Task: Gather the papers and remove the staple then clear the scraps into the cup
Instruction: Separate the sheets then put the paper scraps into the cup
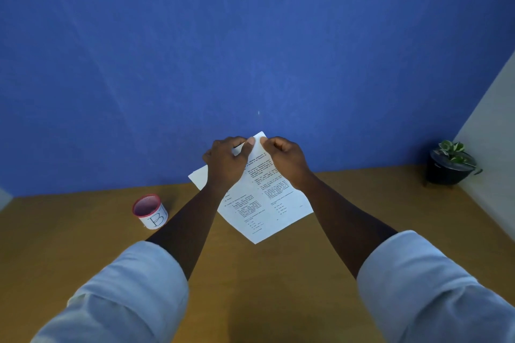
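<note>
Both forearms are bare, with pale blue-grey sleeves (131,287) rolled up near the elbows.

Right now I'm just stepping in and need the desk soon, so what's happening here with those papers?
A person is holding printed papers up over the wooden desk. The left hand and right hand both pinch the top corner, apparently working at the staple, which is too small to make out. A red-rimmed cup marked B stands on the desk to the left, apart from the papers. A small potted plant sits at the far right.
</note>
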Demonstrator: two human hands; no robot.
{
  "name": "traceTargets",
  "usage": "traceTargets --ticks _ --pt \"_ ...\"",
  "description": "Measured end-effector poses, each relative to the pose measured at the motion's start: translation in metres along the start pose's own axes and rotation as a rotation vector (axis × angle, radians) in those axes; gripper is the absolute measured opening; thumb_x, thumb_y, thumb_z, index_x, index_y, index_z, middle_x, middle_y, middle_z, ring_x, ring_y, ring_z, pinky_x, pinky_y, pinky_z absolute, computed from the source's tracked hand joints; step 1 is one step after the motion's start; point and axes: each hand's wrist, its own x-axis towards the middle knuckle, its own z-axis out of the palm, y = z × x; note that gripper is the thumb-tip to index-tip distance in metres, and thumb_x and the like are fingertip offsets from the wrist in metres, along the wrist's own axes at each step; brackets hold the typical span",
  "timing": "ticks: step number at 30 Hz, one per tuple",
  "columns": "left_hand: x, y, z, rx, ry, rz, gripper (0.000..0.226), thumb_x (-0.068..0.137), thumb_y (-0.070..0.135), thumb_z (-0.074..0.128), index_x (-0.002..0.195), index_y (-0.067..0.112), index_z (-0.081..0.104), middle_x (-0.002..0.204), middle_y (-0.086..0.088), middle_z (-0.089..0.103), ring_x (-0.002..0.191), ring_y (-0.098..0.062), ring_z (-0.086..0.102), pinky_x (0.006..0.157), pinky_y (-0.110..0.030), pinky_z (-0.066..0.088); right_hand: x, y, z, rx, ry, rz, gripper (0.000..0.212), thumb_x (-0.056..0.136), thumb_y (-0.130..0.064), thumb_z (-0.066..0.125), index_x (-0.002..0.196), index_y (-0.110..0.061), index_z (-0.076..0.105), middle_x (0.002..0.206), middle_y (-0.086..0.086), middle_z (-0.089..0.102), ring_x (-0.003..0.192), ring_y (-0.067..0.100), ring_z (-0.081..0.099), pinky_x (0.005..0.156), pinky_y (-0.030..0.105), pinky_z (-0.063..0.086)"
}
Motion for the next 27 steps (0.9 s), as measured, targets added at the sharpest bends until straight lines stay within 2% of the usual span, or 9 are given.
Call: traceTargets --ticks 4,9,14,19,22,24,27 --pt "0.001 0.002 0.000 0.027 0.013 0.038 0.038 0.097 0.057 0.044 0.095 0.028 0.069 0.101 0.006 0.072 0.103 -0.019 0.059 0.101 -0.051 0.039 0.000 -0.002 -0.001 0.023 -0.002 -0.008 0.030 0.086 -0.057 0.056 0.084 -0.029 0.069 0.077 -0.008 0.073 0.066 0.006 0.071 0.048 0.012 0.047" --pt "0.003 0.002 0.000 0.020 0.000 0.033 0.040 0.096 0.059 0.045 0.097 0.028 0.069 0.106 0.006 0.072 0.104 -0.017 0.058 0.101 -0.047 0.038 0.003 0.000 -0.005 -0.051 -0.029 -0.076 0.016 0.086 -0.045 0.064 0.088 -0.029 0.068 0.081 -0.015 0.073 0.072 0.003 0.070 0.052 0.012 0.049" --pt "0.004 0.001 0.003 0.002 -0.005 0.043 0.037 0.096 0.058 0.045 0.093 0.029 0.069 0.103 0.008 0.072 0.102 -0.016 0.058 0.099 -0.044 0.038 0.002 -0.002 -0.004 -0.008 -0.003 -0.027 0.023 0.088 -0.051 0.057 0.083 -0.032 0.069 0.077 -0.015 0.073 0.068 -0.001 0.069 0.046 0.007 0.044" --pt "0.007 -0.002 0.006 0.019 0.000 0.046 0.041 0.094 0.062 0.044 0.095 0.029 0.068 0.105 0.008 0.072 0.100 -0.014 0.057 0.098 -0.043 0.039 0.006 0.000 -0.008 -0.083 -0.052 -0.034 0.009 0.089 -0.040 0.063 0.091 -0.032 0.066 0.080 -0.021 0.072 0.073 -0.003 0.069 0.049 0.007 0.046" --pt "0.007 -0.001 0.007 0.053 -0.012 0.046 0.040 0.095 0.062 0.043 0.095 0.029 0.067 0.107 0.008 0.071 0.100 -0.013 0.055 0.096 -0.040 0.037 0.006 0.000 -0.007 -0.104 -0.014 -0.032 0.012 0.088 -0.041 0.064 0.087 -0.030 0.067 0.076 -0.022 0.072 0.070 -0.003 0.069 0.047 0.007 0.045" --pt "0.007 0.000 0.008 0.073 -0.013 0.056 0.037 0.095 0.059 0.045 0.100 0.029 0.065 0.111 0.006 0.068 0.105 -0.016 0.055 0.094 -0.039 0.037 0.006 -0.002 -0.004 -0.095 0.045 -0.019 0.017 0.087 -0.043 0.063 0.083 -0.027 0.067 0.073 -0.020 0.072 0.065 -0.002 0.069 0.045 0.008 0.044" --pt "0.007 0.000 0.010 0.043 -0.006 0.052 0.039 0.093 0.057 0.052 0.119 0.030 0.060 0.127 0.003 0.060 0.118 -0.020 0.051 0.097 -0.038 0.037 0.009 -0.004 -0.001 -0.099 0.128 0.014 0.018 0.087 -0.041 0.063 0.081 -0.024 0.067 0.071 -0.013 0.072 0.061 0.003 0.070 0.046 0.014 0.047"
